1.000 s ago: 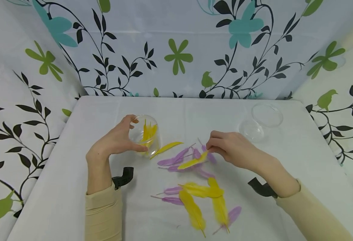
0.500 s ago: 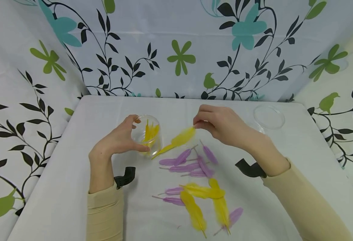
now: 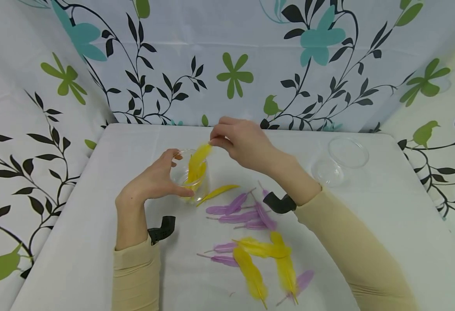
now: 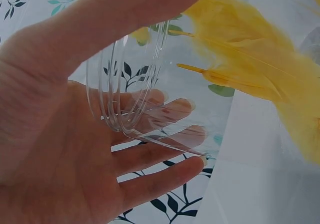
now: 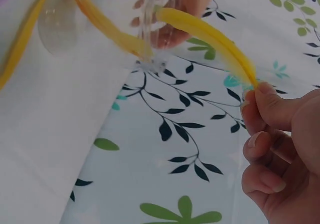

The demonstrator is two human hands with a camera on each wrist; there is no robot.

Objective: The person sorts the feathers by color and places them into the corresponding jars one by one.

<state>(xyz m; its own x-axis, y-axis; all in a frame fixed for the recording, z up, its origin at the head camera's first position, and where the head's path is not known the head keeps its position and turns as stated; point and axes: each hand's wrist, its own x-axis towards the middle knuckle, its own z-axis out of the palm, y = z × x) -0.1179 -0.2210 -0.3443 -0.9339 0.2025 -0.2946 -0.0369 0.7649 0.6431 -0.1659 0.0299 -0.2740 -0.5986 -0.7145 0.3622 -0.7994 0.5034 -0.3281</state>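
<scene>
My left hand (image 3: 150, 179) grips a clear plastic cup (image 3: 178, 172) around its side, thumb near and fingers behind, as the left wrist view also shows. Several yellow feathers (image 4: 250, 48) are inside it. Between thumb and forefinger, my right hand (image 3: 247, 144) pinches a yellow feather (image 5: 210, 36) by one end. The feather's other end overlaps the cup's mouth in the head view. Just right of the cup a single yellow feather (image 3: 221, 190) lies on the table.
Several purple feathers (image 3: 239, 216) lie mid-table. Nearer the front, yellow feathers (image 3: 251, 274) overlap more purple ones (image 3: 224, 260). Another clear cup (image 3: 327, 172) and a clear round lid (image 3: 348, 152) are at the back right. A patterned curtain (image 3: 188, 56) surrounds the white table.
My right hand has picked up a yellow feather from over the purple pile and carried it left and back to the cup's mouth. My left hand keeps its hold on the cup.
</scene>
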